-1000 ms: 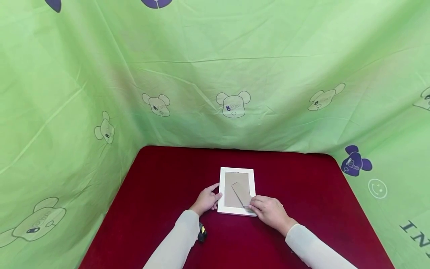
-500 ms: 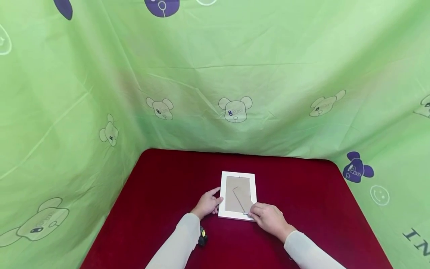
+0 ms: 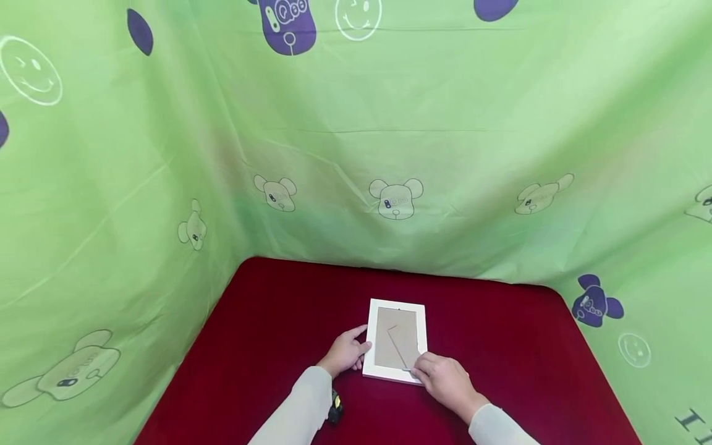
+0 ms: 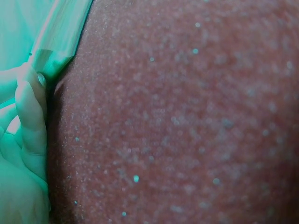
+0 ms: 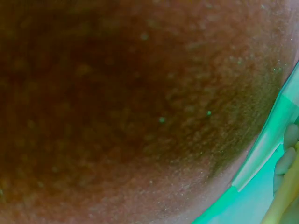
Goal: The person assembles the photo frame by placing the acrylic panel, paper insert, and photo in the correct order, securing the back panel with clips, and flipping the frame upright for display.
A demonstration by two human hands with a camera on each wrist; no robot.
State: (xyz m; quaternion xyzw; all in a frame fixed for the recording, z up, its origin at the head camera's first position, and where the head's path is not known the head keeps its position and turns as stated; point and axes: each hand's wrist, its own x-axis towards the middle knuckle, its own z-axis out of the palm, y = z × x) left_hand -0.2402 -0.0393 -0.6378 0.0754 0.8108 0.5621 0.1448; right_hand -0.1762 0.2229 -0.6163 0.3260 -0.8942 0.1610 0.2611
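Observation:
A white picture frame (image 3: 372, 334) lies back side up on the red table, its beige backing board (image 3: 384, 352) showing. An easel stand (image 3: 408, 346) of the same beige lies nearly flat on that board, with a dark line along its left edge. My left hand (image 3: 343, 352) holds the frame's left rail, thumb on top and fingers along the side. At the lower right corner my right hand (image 3: 445, 378) pinches the stand's lower end, which its fingers partly hide. In the left wrist view, curled fingers (image 4: 30, 107) meet the frame's edge.
Dark red cloth covers the table (image 3: 500, 334). A green curtain (image 3: 334, 123) printed with bear faces encloses the back and both sides. A small black and yellow device (image 3: 335, 408) sits at my left wrist.
The stand has gone from slightly raised to nearly flat against the backing under my right hand. My left hand keeps its hold. The head view has tilted, so everything sits lower.

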